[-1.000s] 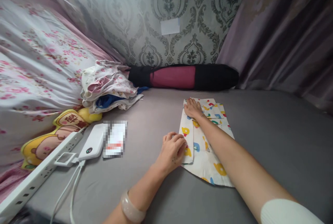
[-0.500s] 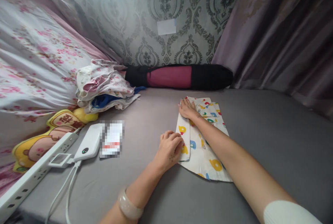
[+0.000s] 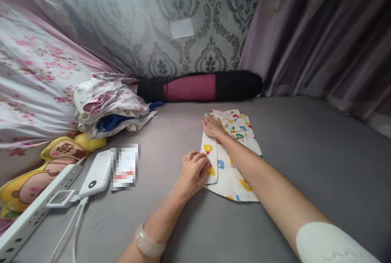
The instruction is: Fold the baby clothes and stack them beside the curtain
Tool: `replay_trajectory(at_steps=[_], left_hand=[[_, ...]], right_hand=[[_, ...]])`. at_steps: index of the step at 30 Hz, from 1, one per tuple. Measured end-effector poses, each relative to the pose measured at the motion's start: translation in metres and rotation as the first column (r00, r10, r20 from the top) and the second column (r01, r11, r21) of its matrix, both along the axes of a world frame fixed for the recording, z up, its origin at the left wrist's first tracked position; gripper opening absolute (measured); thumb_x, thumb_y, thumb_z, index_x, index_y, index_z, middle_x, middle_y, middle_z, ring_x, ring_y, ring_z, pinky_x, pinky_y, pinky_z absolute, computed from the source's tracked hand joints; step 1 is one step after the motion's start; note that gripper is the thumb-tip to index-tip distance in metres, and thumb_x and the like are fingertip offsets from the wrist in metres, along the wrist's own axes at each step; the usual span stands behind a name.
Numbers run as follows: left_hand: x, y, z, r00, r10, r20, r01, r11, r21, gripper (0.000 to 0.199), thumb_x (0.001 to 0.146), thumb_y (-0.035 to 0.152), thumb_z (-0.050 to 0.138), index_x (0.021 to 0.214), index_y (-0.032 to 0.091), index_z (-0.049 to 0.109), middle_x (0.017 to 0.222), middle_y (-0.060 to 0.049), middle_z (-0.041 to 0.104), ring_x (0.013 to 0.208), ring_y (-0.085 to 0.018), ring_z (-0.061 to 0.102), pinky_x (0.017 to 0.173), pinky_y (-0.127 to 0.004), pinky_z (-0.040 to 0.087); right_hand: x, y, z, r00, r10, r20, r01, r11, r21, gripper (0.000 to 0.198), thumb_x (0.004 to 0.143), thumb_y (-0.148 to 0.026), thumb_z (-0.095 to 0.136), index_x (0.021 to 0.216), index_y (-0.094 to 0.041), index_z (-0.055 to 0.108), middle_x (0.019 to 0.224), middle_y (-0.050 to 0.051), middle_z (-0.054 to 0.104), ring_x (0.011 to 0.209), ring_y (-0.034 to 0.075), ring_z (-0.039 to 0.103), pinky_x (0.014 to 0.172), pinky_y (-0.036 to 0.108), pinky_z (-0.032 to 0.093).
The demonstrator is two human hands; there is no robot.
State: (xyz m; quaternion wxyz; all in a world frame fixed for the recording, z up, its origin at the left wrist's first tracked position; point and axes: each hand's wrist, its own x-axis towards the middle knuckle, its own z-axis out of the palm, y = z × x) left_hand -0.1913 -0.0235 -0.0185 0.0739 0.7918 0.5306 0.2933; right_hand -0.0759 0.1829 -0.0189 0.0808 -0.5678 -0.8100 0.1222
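Observation:
A white garment (image 3: pixel 227 181) with yellow, blue and red prints, which looks like a small shirt, lies on the grey bed sheet with a strip folded over along its left side. My right hand (image 3: pixel 213 126) rests flat on the upper left of this fold, fingers spread, and the forearm crosses over the cloth and hides part of it. Lower down, my left hand (image 3: pixel 194 170) is curled at the fold's left edge. Its fingers are bent inward against the cloth, and the fingertips are partly hidden.
A pile of clothes (image 3: pixel 113 104) lies at the back left. Against the wall is a black and dark-pink roll (image 3: pixel 189 87). On the left are a power bank (image 3: pixel 96 173) with cables, a blurred packet (image 3: pixel 125 167), a power strip (image 3: pixel 39 210) and a yellow plush (image 3: pixel 36 185).
The view has turned slightly to the right, so everything appears farther left. Both hands keep their places on the garment, with no clear change in the fold.

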Motion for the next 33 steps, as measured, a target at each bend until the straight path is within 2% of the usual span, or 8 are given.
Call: replay_trajectory(at_steps=[3,6,12,18,25,28,33], left_hand=[[0.001,-0.001,0.003,1.000,-0.013,0.000,0.013,1.000,-0.006,0.023,0.095,0.025,0.044,0.100,0.025,0.066,0.111,-0.005,0.068,0.110,-0.024,0.051,0.090,-0.041,0.040],[0.002,-0.002,0.004,1.000,-0.013,0.004,0.013,1.000,-0.013,0.021,0.095,0.024,0.045,0.099,0.025,0.066,0.111,-0.004,0.068,0.110,-0.024,0.051,0.091,-0.041,0.040],[0.003,-0.003,0.007,1.000,-0.012,-0.002,0.012,0.999,-0.039,0.022,0.094,0.024,0.045,0.101,0.025,0.066,0.112,-0.005,0.067,0.111,-0.024,0.050,0.092,-0.042,0.040],[0.003,-0.003,0.009,1.000,-0.022,-0.007,0.022,0.999,-0.048,0.021,0.094,0.024,0.045,0.101,0.024,0.065,0.113,-0.005,0.068,0.111,-0.025,0.050,0.092,-0.043,0.039],[0.002,-0.004,0.007,0.999,-0.036,-0.020,0.036,0.999,-0.039,0.020,0.094,0.025,0.046,0.101,0.025,0.065,0.114,-0.004,0.067,0.111,-0.025,0.050,0.091,-0.042,0.039],[0.003,-0.005,0.009,0.999,-0.042,-0.022,0.041,0.998,-0.052,0.022,0.095,0.025,0.044,0.101,0.024,0.065,0.114,-0.005,0.067,0.111,-0.025,0.050,0.090,-0.043,0.039],[0.003,-0.005,0.011,0.999,-0.042,-0.017,0.041,0.997,-0.062,0.022,0.095,0.027,0.044,0.101,0.024,0.066,0.114,-0.006,0.067,0.112,-0.025,0.050,0.091,-0.043,0.039]], right_hand=[[0.009,0.004,0.008,0.998,-0.014,-0.064,0.010,0.998,-0.055,0.064,0.098,-0.045,0.004,0.152,-0.017,0.024,0.160,0.007,0.018,0.147,0.020,0.011,0.118,0.045,0.008],[0.022,0.011,0.012,0.997,-0.072,-0.019,0.072,0.997,0.003,0.063,0.099,-0.044,0.007,0.152,-0.016,0.025,0.161,0.008,0.017,0.147,0.022,0.009,0.118,0.048,0.004],[0.035,0.021,-0.002,0.993,-0.041,0.111,0.040,0.999,0.017,0.061,0.099,-0.042,0.013,0.153,-0.017,0.025,0.160,0.007,0.017,0.147,0.024,0.011,0.117,0.050,0.007],[0.032,0.020,-0.006,0.994,-0.050,0.101,0.047,0.998,0.040,0.061,0.098,-0.041,0.014,0.152,-0.016,0.026,0.160,0.006,0.019,0.146,0.023,0.014,0.117,0.050,0.008],[0.040,0.019,0.006,0.999,-0.042,-0.015,0.040,0.996,-0.079,0.061,0.098,-0.039,0.007,0.154,-0.018,0.021,0.161,0.005,0.014,0.147,0.020,0.009,0.118,0.047,0.007],[0.053,0.016,0.011,0.996,-0.086,-0.036,0.084,0.996,-0.036,0.061,0.098,-0.039,0.008,0.154,-0.018,0.021,0.161,0.005,0.015,0.147,0.019,0.008,0.119,0.046,0.005],[0.086,0.015,0.010,0.977,-0.208,0.052,0.203,0.976,0.081,0.060,0.097,-0.038,0.013,0.150,-0.015,0.030,0.158,0.010,0.023,0.146,0.025,0.014,0.117,0.051,0.009]])
